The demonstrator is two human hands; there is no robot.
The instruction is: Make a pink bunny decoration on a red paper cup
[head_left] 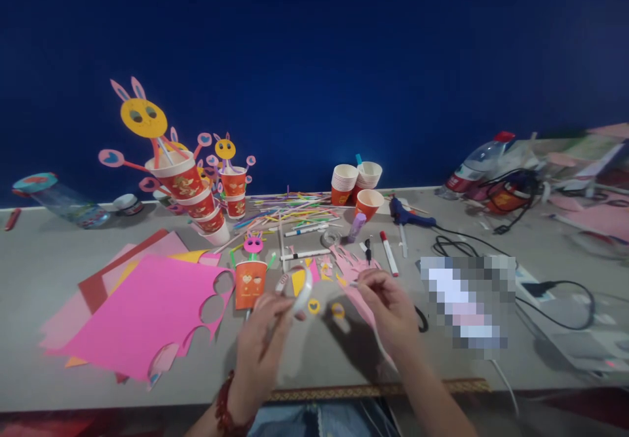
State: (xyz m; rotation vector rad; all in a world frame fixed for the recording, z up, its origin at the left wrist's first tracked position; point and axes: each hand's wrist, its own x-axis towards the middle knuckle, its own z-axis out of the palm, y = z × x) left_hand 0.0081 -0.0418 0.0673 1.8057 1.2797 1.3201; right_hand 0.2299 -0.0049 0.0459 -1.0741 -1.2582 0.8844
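While the left hand (265, 332) holds tape (308, 287), cups (344, 178) (red-sided) stand nested.

hands (263, 335): 2; tape rolls (308, 286): 2; loose discs (313, 306): 2; glue gun (407, 215): 1

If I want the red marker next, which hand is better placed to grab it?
Probably the right hand: it's nearer the red marker, while the left hand holds the tape. The right hand may be pinching something small, though.

Dark blue wall (314, 63), red-capped bottle (477, 160) right, teal-lidded bottle (71, 202) left
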